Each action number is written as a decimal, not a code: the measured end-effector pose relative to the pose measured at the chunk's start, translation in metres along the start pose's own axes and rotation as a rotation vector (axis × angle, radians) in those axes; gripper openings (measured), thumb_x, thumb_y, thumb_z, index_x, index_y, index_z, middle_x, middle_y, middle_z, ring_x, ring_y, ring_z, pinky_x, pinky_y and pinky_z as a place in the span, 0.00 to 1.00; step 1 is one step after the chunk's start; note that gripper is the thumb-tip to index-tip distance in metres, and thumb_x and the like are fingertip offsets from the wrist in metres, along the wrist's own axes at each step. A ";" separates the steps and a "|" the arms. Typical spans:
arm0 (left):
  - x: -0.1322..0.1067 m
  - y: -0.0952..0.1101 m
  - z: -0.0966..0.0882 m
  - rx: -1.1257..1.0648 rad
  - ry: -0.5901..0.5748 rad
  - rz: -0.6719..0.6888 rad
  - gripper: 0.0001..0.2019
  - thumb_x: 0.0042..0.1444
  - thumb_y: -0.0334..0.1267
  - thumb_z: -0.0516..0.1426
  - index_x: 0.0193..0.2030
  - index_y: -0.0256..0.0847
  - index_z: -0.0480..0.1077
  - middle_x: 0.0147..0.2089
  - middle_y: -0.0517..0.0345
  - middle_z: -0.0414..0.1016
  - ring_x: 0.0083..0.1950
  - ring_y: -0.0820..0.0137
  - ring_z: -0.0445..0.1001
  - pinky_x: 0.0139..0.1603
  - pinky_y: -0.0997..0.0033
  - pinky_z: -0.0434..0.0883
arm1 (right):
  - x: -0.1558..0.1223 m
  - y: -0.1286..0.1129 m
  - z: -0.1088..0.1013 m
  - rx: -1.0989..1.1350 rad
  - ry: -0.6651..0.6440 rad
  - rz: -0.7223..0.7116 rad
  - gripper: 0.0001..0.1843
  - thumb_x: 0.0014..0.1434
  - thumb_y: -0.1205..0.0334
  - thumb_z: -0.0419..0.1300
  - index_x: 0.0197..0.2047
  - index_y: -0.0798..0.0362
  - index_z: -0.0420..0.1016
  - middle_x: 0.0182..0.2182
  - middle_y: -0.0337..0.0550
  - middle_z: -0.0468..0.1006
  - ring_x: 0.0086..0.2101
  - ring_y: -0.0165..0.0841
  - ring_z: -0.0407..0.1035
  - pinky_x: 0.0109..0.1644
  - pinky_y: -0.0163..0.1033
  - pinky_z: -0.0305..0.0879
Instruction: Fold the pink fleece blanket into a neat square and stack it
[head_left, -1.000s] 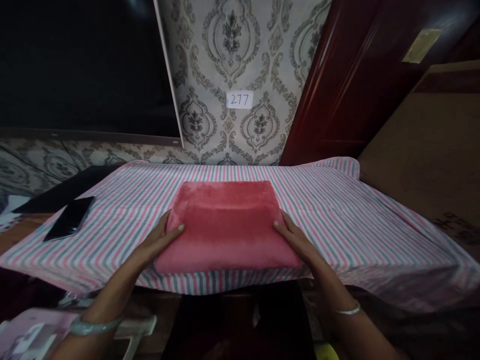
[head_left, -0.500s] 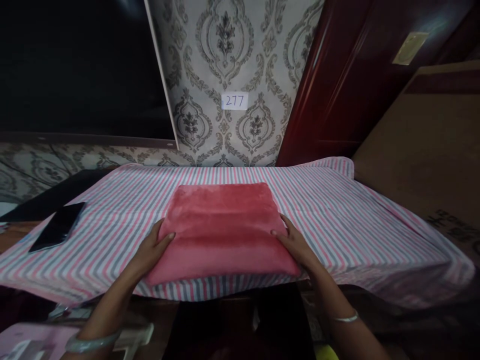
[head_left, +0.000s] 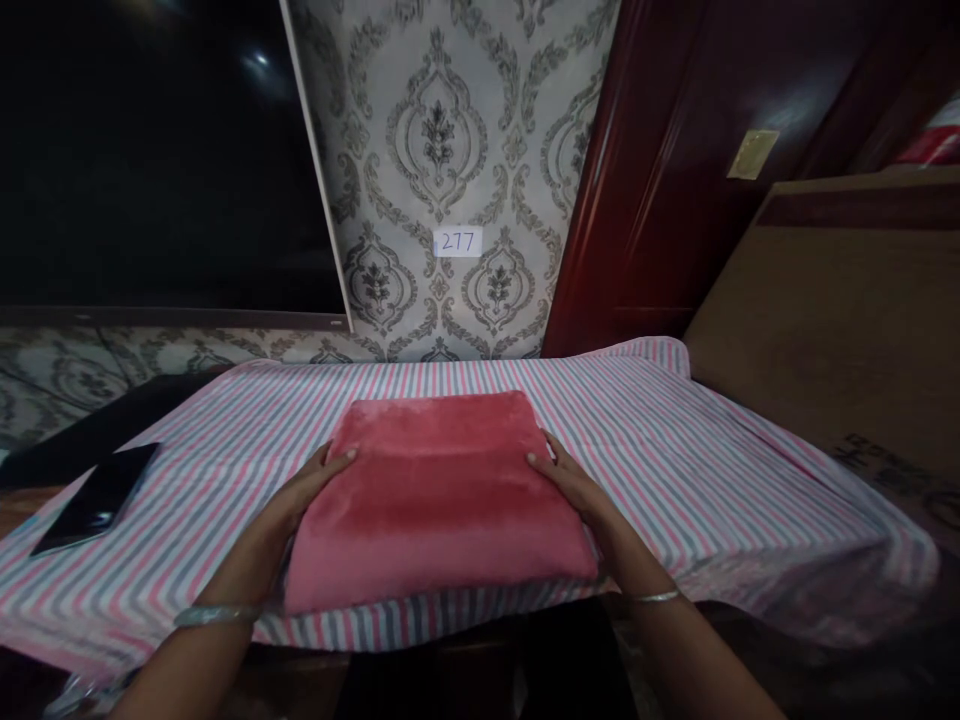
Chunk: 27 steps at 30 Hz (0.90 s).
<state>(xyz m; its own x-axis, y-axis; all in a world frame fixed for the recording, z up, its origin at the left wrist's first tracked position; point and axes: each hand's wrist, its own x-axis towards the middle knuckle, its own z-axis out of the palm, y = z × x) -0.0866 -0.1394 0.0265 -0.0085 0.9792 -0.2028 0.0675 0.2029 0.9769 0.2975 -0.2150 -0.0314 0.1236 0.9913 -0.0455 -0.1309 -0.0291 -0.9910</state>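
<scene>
A reddish-pink plush cushion, squarish and flat, lies on the striped cloth near the front edge of the table. My left hand grips its left side, thumb on top and the other fingers mostly hidden along the edge and beneath. On the opposite side my right hand holds it the same way, thumb resting on the plush. The cushion's underside is out of sight, so I cannot tell whether it is slightly lifted.
A black phone lies on the cloth at the left. Behind stand a large dark screen and a patterned wall with a paper label reading 277. A cardboard box stands at the right, before a dark red door.
The view has tilted up, so everything sits lower in the picture. Both hands keep hold of the cushion's sides, having slid slightly further toward its far edge.
</scene>
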 end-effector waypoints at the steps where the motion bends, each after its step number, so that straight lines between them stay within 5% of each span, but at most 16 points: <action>1: 0.000 0.002 0.002 0.006 -0.036 0.025 0.45 0.35 0.49 0.74 0.62 0.40 0.68 0.58 0.40 0.76 0.58 0.49 0.76 0.56 0.55 0.75 | 0.000 -0.002 0.001 0.002 -0.015 -0.010 0.55 0.50 0.43 0.68 0.73 0.46 0.47 0.59 0.50 0.74 0.51 0.45 0.75 0.51 0.50 0.75; 5: -0.013 0.021 0.008 -0.026 -0.039 0.091 0.45 0.39 0.47 0.73 0.65 0.43 0.64 0.58 0.42 0.76 0.53 0.52 0.79 0.50 0.59 0.78 | 0.004 -0.026 -0.003 -0.081 0.003 -0.045 0.56 0.49 0.47 0.69 0.74 0.47 0.47 0.52 0.49 0.78 0.44 0.43 0.78 0.47 0.48 0.76; 10: -0.049 0.054 0.016 -0.095 0.073 0.228 0.43 0.43 0.49 0.71 0.67 0.51 0.62 0.65 0.48 0.70 0.54 0.55 0.78 0.44 0.66 0.79 | 0.019 -0.088 -0.019 -0.212 -0.026 -0.133 0.53 0.49 0.47 0.69 0.73 0.49 0.51 0.50 0.48 0.80 0.43 0.42 0.77 0.47 0.46 0.75; 14: -0.073 0.037 0.022 -0.187 0.000 0.172 0.49 0.42 0.48 0.71 0.71 0.54 0.56 0.63 0.47 0.71 0.50 0.57 0.80 0.45 0.65 0.79 | 0.040 -0.118 -0.040 -0.309 -0.078 -0.188 0.48 0.49 0.48 0.70 0.70 0.48 0.59 0.46 0.45 0.80 0.45 0.41 0.75 0.50 0.45 0.72; 17: -0.072 -0.002 0.014 -0.094 -0.099 -0.004 0.52 0.46 0.48 0.70 0.74 0.51 0.47 0.56 0.43 0.76 0.38 0.61 0.81 0.36 0.62 0.79 | 0.056 -0.105 -0.055 -0.439 0.056 -0.104 0.45 0.49 0.53 0.69 0.68 0.51 0.63 0.40 0.46 0.81 0.39 0.40 0.75 0.49 0.48 0.72; 20: -0.053 -0.023 -0.005 0.128 0.006 -0.018 0.48 0.45 0.52 0.69 0.71 0.44 0.55 0.51 0.41 0.77 0.31 0.63 0.80 0.29 0.64 0.76 | 0.054 -0.073 -0.068 -0.540 0.343 -0.152 0.34 0.50 0.56 0.66 0.60 0.55 0.72 0.42 0.51 0.80 0.40 0.41 0.74 0.52 0.52 0.69; 24: -0.024 0.004 -0.013 0.341 0.136 0.218 0.37 0.41 0.57 0.67 0.58 0.44 0.72 0.46 0.47 0.80 0.45 0.53 0.80 0.38 0.62 0.78 | 0.007 -0.030 -0.075 -0.546 0.740 -0.470 0.27 0.56 0.48 0.59 0.55 0.52 0.74 0.53 0.55 0.74 0.47 0.44 0.71 0.51 0.53 0.70; 27: -0.008 0.037 0.004 0.293 0.099 0.271 0.29 0.47 0.54 0.64 0.56 0.49 0.73 0.51 0.52 0.79 0.55 0.51 0.77 0.46 0.59 0.79 | -0.043 -0.004 -0.071 -0.446 0.855 -0.444 0.26 0.56 0.43 0.58 0.51 0.51 0.73 0.44 0.50 0.76 0.40 0.41 0.71 0.46 0.50 0.71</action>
<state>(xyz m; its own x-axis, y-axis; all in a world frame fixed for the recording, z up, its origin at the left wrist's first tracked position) -0.0804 -0.1401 0.0637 -0.0463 0.9957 0.0807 0.3615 -0.0586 0.9305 0.3624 -0.2663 -0.0342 0.7448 0.5100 0.4303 0.4469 0.0976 -0.8892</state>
